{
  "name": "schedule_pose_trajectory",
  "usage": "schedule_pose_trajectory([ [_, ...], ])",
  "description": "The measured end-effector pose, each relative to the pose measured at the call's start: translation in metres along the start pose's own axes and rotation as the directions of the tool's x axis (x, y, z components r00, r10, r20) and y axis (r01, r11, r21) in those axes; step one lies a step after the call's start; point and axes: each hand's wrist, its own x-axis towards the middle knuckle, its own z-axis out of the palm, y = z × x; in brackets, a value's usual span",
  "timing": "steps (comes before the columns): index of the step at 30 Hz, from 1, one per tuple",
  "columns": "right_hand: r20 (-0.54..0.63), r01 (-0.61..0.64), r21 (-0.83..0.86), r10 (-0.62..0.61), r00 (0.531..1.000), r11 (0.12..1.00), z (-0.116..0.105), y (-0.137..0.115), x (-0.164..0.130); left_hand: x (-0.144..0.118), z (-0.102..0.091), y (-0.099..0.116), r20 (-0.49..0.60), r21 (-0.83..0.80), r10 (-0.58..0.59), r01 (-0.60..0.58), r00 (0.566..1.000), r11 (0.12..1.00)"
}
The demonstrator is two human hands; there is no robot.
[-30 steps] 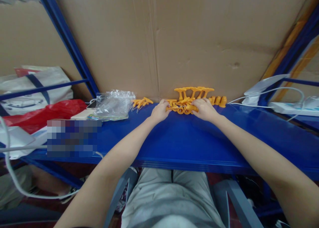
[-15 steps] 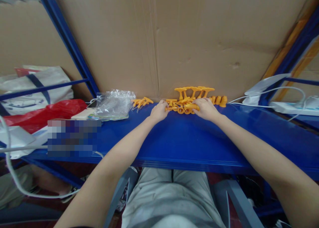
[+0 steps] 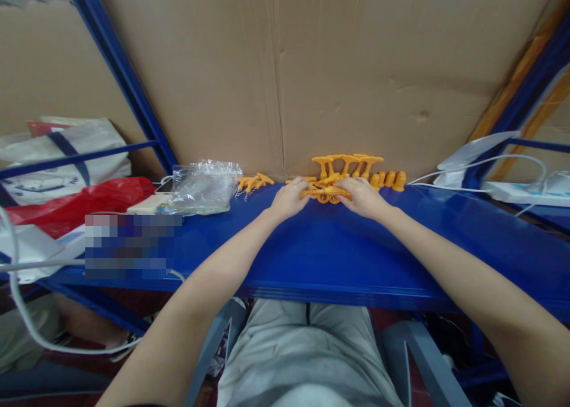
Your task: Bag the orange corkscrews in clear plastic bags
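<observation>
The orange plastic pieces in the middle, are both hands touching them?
Touching. The head view shows the left hand and right hand with fingers pressed onto the orange plastic pieces, no gap visible.

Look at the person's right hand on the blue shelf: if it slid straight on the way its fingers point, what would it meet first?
The right hand points left and slightly away, already touching the orange parts; these come first. Just beyond is the left hand, though depth is unclear.
</observation>
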Motion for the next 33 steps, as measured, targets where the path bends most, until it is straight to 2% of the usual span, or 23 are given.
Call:
schedule_pose_trajectory([
  [10, -0.006, 0.031, 0.059, -0.031, 1.000, 0.998, 0.003, 0.002, 0.000, 0.002, 0.000, -0.002, -0.007, -0.049, 0.066, -0.066, 0.998, 0.997],
  [16, -0.054, 0.033, 0.182, -0.024, 0.998, 0.983, 0.007, 0.007, 0.001, 0.003, 0.002, -0.004, -0.011, -0.072, 0.053, -0.054, 0.999, 0.996],
  [20, -0.007, -0.014, 0.327, 0.017, 1.000, 0.945, 0.005, 0.016, 0.003, 0.003, 0.002, -0.007, -0.001, -0.029, 0.043, -0.043, 0.999, 0.999],
  [23, 0.092, -0.151, 0.486, 0.122, 0.988, 0.861, 0.004, 0.022, 0.004, 0.003, 0.000, -0.008, 0.001, -0.025, 0.060, -0.060, 0.998, 0.998],
  [28, 0.241, -0.343, 0.690, 0.245, 0.939, 0.637, 0.000, 0.024, 0.002, 0.003, -0.003, -0.009, -0.020, -0.050, 0.092, -0.093, 0.996, 0.994],
  [31, 0.315, -0.417, 0.750, 0.277, 0.908, 0.514, -0.001, 0.024, 0.001, 0.004, -0.002, -0.011, -0.044, -0.049, 0.128, -0.130, 0.991, 0.990],
  [33, 0.318, -0.429, 0.764, 0.297, 0.900, 0.482, -0.001, 0.025, 0.001, 0.005, 0.001, -0.014, -0.066, -0.042, 0.167, -0.170, 0.984, 0.985],
])
